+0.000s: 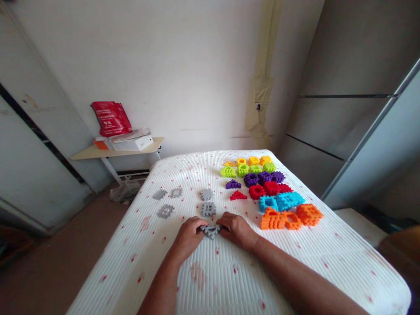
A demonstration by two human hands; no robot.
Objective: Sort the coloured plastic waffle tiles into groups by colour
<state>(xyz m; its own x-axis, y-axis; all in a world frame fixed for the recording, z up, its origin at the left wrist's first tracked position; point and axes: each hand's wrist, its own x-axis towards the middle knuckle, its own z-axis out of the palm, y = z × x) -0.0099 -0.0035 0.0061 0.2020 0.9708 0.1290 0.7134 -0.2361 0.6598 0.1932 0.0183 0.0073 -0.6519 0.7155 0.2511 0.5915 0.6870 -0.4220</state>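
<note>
A grey triangular interlocking block piece (211,232) is held at its two ends, one corner pointing toward me. My left hand (190,234) is closed on its left end, and my right hand (238,228) grips the right end. Just beyond it lie a grey square window-like piece (208,209) and a solid grey piece (206,194). Off to the left are several more flat grey pieces: one with an opening (166,211), a solid one (159,194) and another open-centred one (176,193). The fingertips are partly hidden behind the held piece.
On the right, pieces sit grouped by colour: orange (310,214), blue (290,200), red (271,188), purple (265,177), green (255,169) and yellow (253,161). A white quilted cover (229,280) spans the surface. A side table (88,152) holds a red bag (111,119).
</note>
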